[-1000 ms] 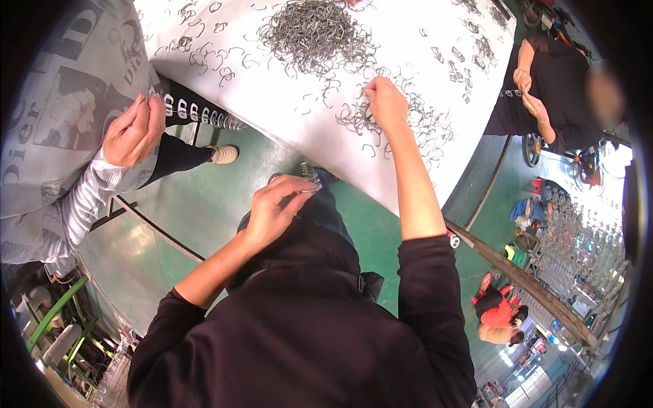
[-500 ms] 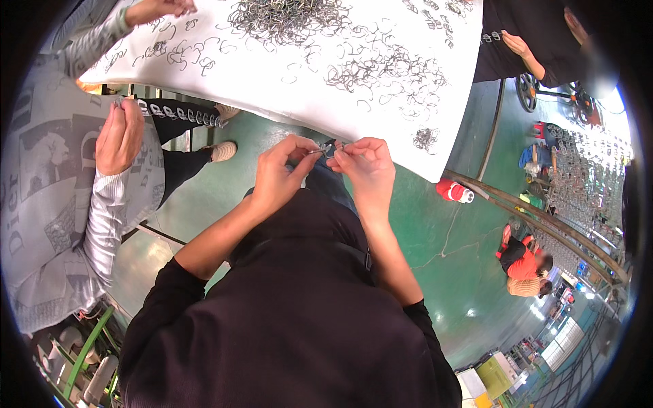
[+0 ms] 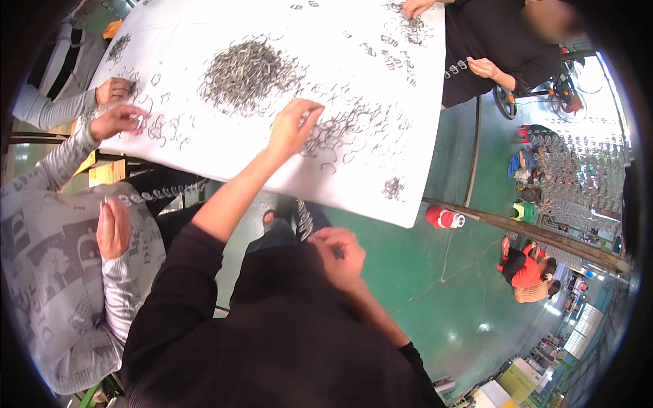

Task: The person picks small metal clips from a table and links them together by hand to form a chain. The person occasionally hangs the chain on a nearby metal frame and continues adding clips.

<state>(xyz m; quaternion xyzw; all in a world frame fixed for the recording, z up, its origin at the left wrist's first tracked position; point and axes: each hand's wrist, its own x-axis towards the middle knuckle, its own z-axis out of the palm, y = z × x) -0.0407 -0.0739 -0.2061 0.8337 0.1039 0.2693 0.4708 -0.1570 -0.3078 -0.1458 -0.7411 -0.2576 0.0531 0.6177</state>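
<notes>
My left hand [image 3: 294, 128] reaches over the white table [image 3: 224, 146], fingers stretched toward a loose scatter of thin curved metal hooks [image 3: 347, 132]. I see nothing held in it. Lower down, in front of my body, my right hand [image 3: 340, 258] is closed, its fingertips pinching the top of a chain of linked metal hooks [image 3: 303, 219]. That chain hangs beside my dark trousers, its lower part hidden. A dense heap of the same hooks [image 3: 246, 73] lies on the table beyond my left hand.
Co-workers' hands [image 3: 117, 122] are at the table's left side, and a seated person's hand [image 3: 113, 228] holds another chain. Across the right corner, a person in black [image 3: 496, 54] holds one too. A small hook pile [image 3: 393, 188] lies by the near corner; a red-and-white container [image 3: 445, 217] stands beyond.
My hands have parted: the left has moved forward over the table, while the right has dropped toward my lap. My view has shifted, showing more table. A co-worker's hand has come in at far left.
</notes>
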